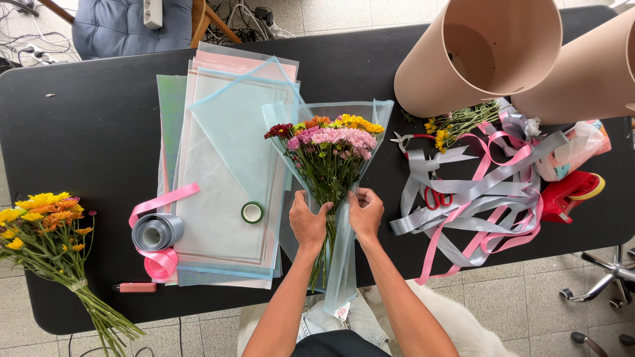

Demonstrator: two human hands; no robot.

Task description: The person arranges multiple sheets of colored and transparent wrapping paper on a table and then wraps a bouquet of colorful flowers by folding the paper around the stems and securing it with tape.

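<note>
A bouquet of pink, yellow, orange and dark red flowers lies on the black table, half wrapped in a pale blue translucent sheet. My left hand presses the wrap against the green stems from the left. My right hand pinches the wrap's edge from the right, close beside the left hand. Both hands sit at the narrow waist of the bundle, just below the blooms.
A stack of pastel wrapping sheets carries a green tape roll. Grey and pink ribbon rolls and a pink cutter lie left, with a yellow-orange bunch. Loose ribbons, scissors, two beige buckets stand right.
</note>
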